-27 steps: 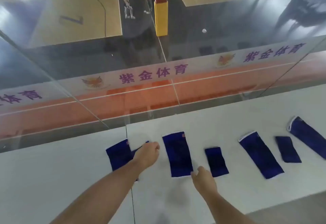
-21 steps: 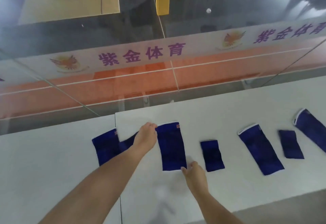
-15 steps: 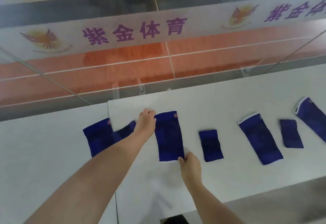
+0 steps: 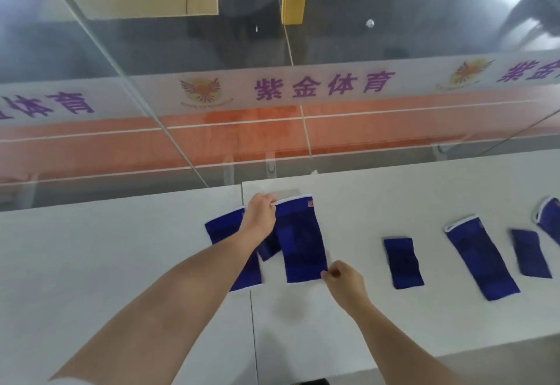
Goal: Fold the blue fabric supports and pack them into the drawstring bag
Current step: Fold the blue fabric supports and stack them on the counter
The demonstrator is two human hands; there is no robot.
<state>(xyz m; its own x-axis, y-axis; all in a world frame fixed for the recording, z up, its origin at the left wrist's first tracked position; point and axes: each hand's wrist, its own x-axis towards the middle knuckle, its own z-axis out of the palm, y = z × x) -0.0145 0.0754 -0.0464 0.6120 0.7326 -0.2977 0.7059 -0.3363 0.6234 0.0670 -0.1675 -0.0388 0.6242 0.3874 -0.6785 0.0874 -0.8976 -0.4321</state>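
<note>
Head view: on the white worktop [image 4: 151,263], a blue support [image 4: 218,228] lies flat at far left. Just right, the left hand [image 4: 260,213] pinches the white-trimmed far edge of a long knit support [image 4: 301,242], while the right hand [image 4: 344,278] pinches its near corner. Folding seems underway; next, bring the ends together. No bag shows.

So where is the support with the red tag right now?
Left of centre on the white table, pinched between left hand and right hand: tagged support.
</note>
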